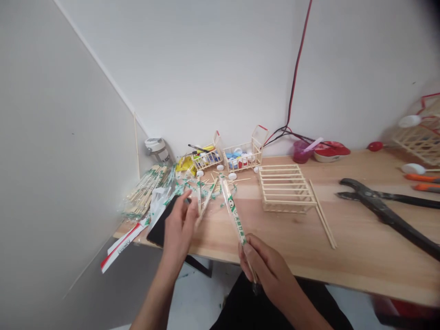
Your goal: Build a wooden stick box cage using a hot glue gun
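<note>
My right hand (265, 272) grips a long chopstick in a clear, green-printed paper sleeve (234, 215), which points up and away over the table. My left hand (178, 224) hovers over the wooden tabletop (220, 238) with its fingers apart, and nothing shows in its grip. Beside and partly under it lies a black phone (160, 224). Just beyond its fingertips are loose wrapped chopsticks (206, 199) and torn green-printed wrappers (178, 189).
Two small chopstick cages (242, 153) hold bottle caps at the back. A flat chopstick lattice (285, 189) lies right of my hands, with large black pliers (385, 206) further right. A bundle of chopsticks (146, 192), a bottle (158, 150) and a wall stand at the left.
</note>
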Action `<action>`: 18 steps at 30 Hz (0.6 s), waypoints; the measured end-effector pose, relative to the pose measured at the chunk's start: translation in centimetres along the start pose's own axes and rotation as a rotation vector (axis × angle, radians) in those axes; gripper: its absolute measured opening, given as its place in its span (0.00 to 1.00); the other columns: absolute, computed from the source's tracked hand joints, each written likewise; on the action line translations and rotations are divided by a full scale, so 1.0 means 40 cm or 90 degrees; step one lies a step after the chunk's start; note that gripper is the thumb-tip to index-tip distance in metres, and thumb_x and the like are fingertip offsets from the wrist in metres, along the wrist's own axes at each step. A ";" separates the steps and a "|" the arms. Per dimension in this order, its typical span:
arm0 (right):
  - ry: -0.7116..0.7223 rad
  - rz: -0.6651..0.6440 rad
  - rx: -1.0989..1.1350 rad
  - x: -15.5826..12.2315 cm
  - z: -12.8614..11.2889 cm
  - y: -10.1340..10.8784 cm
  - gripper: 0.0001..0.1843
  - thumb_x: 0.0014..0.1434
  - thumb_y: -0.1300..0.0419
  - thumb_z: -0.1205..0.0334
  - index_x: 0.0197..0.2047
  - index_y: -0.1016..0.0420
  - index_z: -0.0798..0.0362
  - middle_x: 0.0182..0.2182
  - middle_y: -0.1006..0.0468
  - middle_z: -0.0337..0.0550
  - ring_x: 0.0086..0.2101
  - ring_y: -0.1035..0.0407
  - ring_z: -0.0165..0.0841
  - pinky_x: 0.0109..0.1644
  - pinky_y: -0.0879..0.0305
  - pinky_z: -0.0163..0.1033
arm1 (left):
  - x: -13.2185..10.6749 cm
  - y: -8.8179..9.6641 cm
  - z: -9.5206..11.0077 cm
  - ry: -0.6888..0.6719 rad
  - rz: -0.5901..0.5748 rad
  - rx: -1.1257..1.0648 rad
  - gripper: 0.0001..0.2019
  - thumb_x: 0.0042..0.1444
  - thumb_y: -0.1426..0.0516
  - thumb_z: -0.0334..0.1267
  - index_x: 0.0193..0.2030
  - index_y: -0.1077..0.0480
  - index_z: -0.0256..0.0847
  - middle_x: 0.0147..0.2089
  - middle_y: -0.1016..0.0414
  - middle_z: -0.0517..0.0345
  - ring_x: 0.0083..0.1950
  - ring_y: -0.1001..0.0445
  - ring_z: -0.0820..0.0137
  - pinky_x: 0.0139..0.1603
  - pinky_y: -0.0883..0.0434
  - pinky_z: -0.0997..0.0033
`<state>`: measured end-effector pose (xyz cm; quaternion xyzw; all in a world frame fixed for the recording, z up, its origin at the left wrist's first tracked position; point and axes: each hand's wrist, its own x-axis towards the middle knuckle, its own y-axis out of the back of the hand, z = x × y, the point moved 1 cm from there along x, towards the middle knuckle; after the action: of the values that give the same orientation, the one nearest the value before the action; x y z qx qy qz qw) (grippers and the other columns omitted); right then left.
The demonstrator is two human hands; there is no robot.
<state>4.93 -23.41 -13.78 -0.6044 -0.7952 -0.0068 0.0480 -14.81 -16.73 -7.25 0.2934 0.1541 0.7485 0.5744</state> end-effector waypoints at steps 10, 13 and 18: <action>0.028 0.060 -0.041 -0.096 0.039 -0.052 0.23 0.71 0.59 0.43 0.33 0.39 0.50 0.19 0.42 0.30 0.20 0.47 0.25 0.26 0.47 0.33 | -0.093 -0.194 0.175 0.100 -0.306 -0.782 0.19 0.60 0.40 0.51 0.31 0.40 0.39 0.19 0.46 0.71 0.18 0.46 0.80 0.23 0.43 0.78; 0.028 0.122 -0.044 -0.121 0.040 -0.058 0.25 0.70 0.59 0.41 0.32 0.39 0.50 0.19 0.42 0.32 0.20 0.47 0.26 0.25 0.46 0.34 | -0.165 -0.217 0.179 0.075 -0.305 -0.730 0.19 0.64 0.44 0.52 0.30 0.40 0.39 0.19 0.42 0.68 0.20 0.42 0.79 0.24 0.42 0.78; -0.010 0.168 -0.082 -0.155 0.029 -0.034 0.28 0.69 0.59 0.39 0.36 0.31 0.52 0.18 0.39 0.34 0.20 0.43 0.29 0.25 0.44 0.35 | -0.261 -0.232 0.159 0.096 -0.391 -0.626 0.17 0.67 0.50 0.50 0.32 0.39 0.40 0.20 0.36 0.64 0.21 0.36 0.76 0.23 0.42 0.78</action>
<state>5.18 -29.66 -15.38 -0.7057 -0.7069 -0.0467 0.0036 -1.98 -24.61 -10.29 -0.1199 -0.0930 0.5500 0.8212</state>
